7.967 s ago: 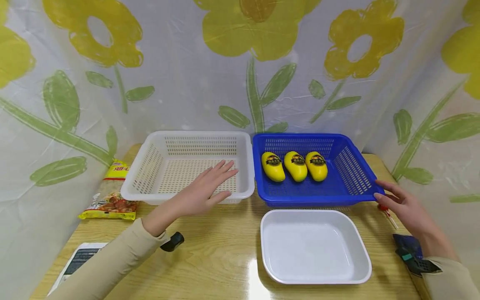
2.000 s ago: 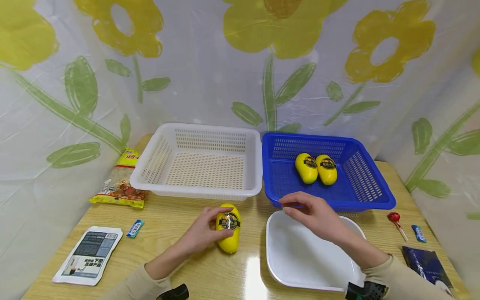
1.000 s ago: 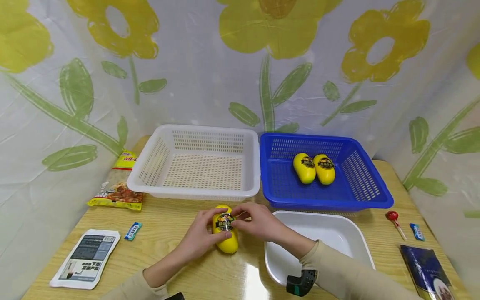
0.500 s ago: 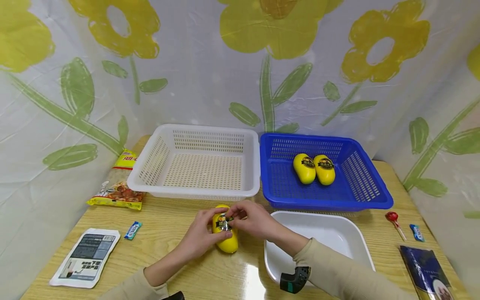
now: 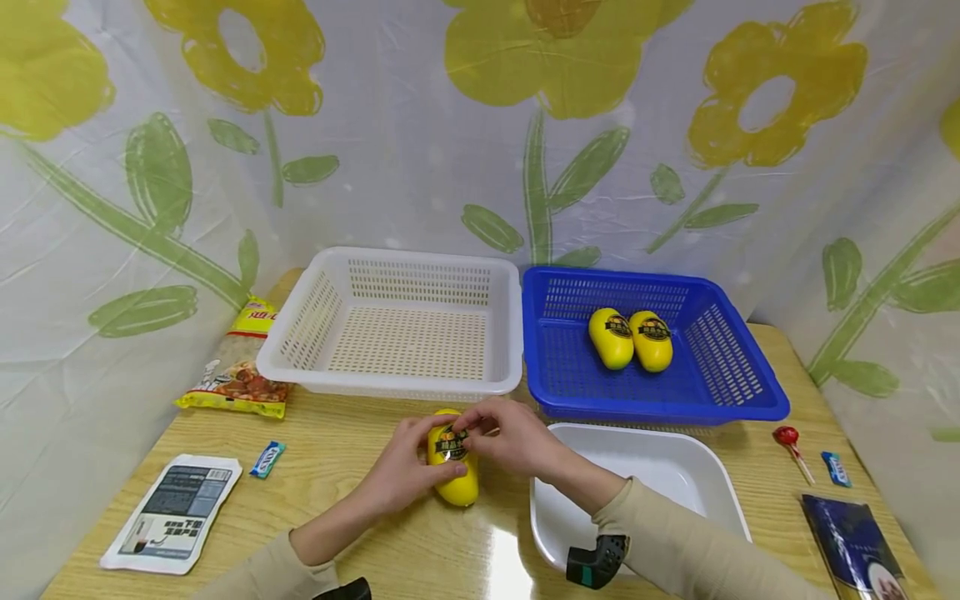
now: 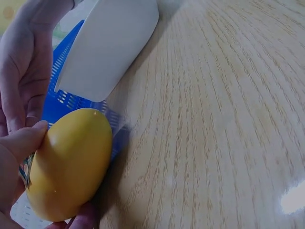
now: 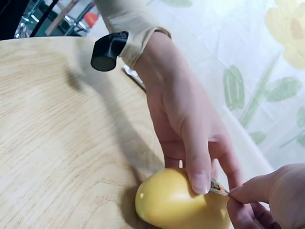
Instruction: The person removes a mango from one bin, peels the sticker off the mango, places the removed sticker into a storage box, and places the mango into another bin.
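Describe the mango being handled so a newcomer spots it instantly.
On the wooden table, just in front of the white basket, lies a yellow mango gripped by the left hand. Unlike the two mangoes in the blue basket, the right hand pinches its sticker.

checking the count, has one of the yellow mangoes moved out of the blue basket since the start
Yes. One yellow mango has left the blue basket and now lies on the table in front of the white basket.

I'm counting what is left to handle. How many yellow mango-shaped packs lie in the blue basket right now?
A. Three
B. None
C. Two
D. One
C: two yellow packs lie side by side in the blue basket; a third pack sits on the table between both hands.
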`<state>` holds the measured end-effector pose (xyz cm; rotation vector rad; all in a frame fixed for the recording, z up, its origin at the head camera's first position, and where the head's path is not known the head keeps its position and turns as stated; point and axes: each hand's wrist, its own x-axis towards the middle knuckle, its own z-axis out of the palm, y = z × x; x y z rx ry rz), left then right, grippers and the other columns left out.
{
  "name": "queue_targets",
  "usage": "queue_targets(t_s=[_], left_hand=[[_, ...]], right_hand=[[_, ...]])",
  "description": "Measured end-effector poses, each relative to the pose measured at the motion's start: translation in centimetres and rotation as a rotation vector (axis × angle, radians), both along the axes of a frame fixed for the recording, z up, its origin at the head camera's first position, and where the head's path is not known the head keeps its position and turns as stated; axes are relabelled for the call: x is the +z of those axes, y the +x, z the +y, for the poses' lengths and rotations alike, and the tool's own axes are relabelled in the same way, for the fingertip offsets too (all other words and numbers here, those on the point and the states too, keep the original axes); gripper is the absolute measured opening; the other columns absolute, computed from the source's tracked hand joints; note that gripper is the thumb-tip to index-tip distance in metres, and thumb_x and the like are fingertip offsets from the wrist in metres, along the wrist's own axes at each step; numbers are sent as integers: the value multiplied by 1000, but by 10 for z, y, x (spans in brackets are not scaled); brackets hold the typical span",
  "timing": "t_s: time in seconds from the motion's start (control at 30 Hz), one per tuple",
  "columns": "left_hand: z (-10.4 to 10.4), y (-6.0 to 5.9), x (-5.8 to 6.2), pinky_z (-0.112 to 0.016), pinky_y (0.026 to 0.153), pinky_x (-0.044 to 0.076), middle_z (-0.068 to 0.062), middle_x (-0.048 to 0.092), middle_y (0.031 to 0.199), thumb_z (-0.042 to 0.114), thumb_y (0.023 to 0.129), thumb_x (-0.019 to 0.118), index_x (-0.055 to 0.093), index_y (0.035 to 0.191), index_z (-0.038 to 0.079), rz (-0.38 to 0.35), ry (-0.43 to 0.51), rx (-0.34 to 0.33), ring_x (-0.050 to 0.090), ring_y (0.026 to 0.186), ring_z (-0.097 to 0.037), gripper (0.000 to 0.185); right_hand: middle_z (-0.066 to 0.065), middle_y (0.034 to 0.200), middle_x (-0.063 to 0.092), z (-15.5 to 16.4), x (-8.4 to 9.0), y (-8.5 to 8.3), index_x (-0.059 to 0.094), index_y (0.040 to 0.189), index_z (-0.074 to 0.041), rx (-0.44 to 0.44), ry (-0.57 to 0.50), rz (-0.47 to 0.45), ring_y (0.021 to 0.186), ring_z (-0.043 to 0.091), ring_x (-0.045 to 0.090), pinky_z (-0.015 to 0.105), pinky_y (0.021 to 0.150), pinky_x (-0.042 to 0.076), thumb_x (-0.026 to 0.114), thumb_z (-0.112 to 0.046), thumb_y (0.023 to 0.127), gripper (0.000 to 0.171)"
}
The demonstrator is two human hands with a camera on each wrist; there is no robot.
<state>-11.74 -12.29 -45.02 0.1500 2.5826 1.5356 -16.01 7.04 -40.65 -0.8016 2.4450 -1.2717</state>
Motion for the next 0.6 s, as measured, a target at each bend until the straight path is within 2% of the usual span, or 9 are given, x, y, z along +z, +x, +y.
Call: queue_targets(t_s=[0.13,0.33,0.43,0.6], left_hand=[[-1,0,0,-45,90,44,-16,46,123,28,74,86,59,132,20,-23,24,-20,50,105,-27,64],[-1,0,0,-43,86,45,-16,45,120,27,73,87,60,131,18,7,17,-44,50,101,-27,64],[-1,0,0,-37,82,45,-16,45,118,26,73,87,60,131,18,9,17,-46,50,98,-25,64],[0,2,2,-35,80,44,-15,45,121,26,72,88,61,129,19,30,-6,-47,51,99,-25,63]], right_hand=[[0,98,67,0,-3,0,73,99,-9,-12,1,-22,85,9,64,23,76,51,71,-5,85,15],[1,103,67,-4,-6,0,72,101,-9,-9,13,-26,89,14,63,26,79,51,73,-12,87,15],[-1,99,68,-6,-7,0,72,99,-9,0,34,38,86,12,61,25,77,51,74,-11,86,13],[-1,92,67,-8,-6,4,72,96,-8,29,56,212,81,12,57,23,74,50,76,-7,84,13]])
